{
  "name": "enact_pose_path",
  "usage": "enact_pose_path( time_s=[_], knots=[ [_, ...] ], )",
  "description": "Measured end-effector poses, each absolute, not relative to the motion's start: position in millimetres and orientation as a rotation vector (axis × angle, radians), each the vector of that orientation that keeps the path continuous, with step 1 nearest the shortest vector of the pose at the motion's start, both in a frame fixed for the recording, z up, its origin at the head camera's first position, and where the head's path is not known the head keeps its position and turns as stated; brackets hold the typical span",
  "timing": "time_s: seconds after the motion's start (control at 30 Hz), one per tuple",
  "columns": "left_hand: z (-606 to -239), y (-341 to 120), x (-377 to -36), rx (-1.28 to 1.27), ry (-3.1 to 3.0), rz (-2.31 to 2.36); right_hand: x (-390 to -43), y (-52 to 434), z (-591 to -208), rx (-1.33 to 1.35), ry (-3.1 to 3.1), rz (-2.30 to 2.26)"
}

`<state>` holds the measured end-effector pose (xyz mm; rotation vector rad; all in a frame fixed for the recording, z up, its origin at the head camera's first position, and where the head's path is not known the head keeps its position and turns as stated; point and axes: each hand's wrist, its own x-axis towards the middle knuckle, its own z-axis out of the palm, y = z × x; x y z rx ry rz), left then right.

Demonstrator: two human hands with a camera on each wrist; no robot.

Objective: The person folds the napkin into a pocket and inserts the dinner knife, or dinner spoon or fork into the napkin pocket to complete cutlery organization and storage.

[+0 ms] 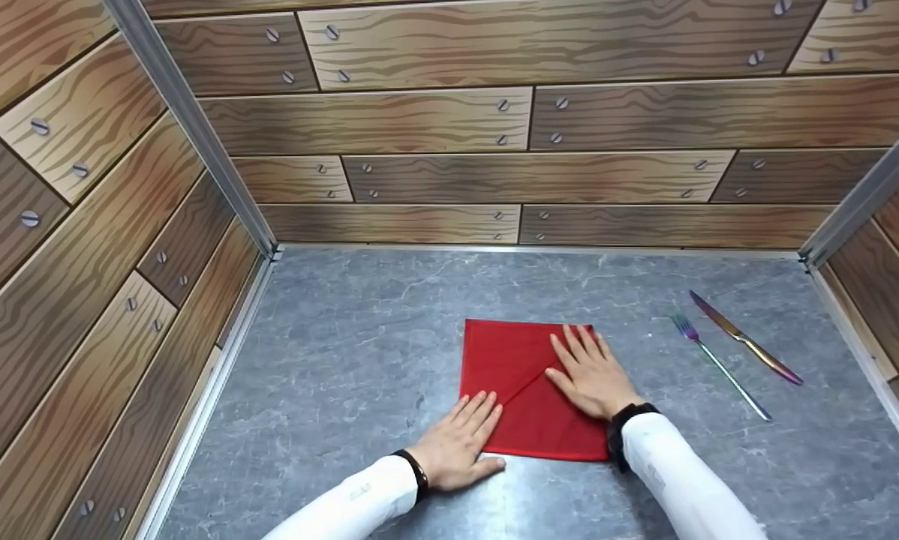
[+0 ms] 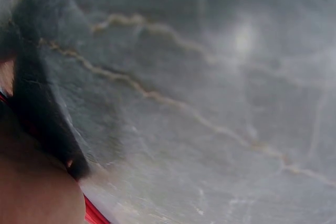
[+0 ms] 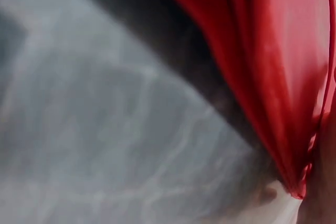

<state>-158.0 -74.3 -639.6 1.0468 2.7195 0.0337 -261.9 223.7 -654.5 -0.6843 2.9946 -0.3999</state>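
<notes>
A red napkin [image 1: 511,360] lies folded on the grey marbled tabletop [image 1: 359,352], with a diagonal crease across it. My left hand [image 1: 461,439] lies flat with straight fingers on the napkin's lower left corner. My right hand [image 1: 592,371] presses flat on its right half, fingers spread toward the far edge. In the right wrist view the red napkin [image 3: 273,61] fills the upper right, blurred. A sliver of red napkin [image 2: 93,214] shows at the bottom of the left wrist view, over the grey tabletop [image 2: 210,103].
A fork [image 1: 716,365] and a knife [image 1: 746,337] with iridescent handles lie side by side to the right of the napkin. Wood-patterned walls [image 1: 494,135] with metal corner rails close the table at the back, left and right.
</notes>
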Motion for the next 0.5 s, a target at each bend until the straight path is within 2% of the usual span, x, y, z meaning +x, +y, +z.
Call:
enact_pose_path(
  time_s=[0.5],
  knots=[
    [-640.4,-73.6,-158.9,1.033,2.708,0.03,-265.4,226.2,-645.4,-0.606,2.959,-0.423]
  ],
)
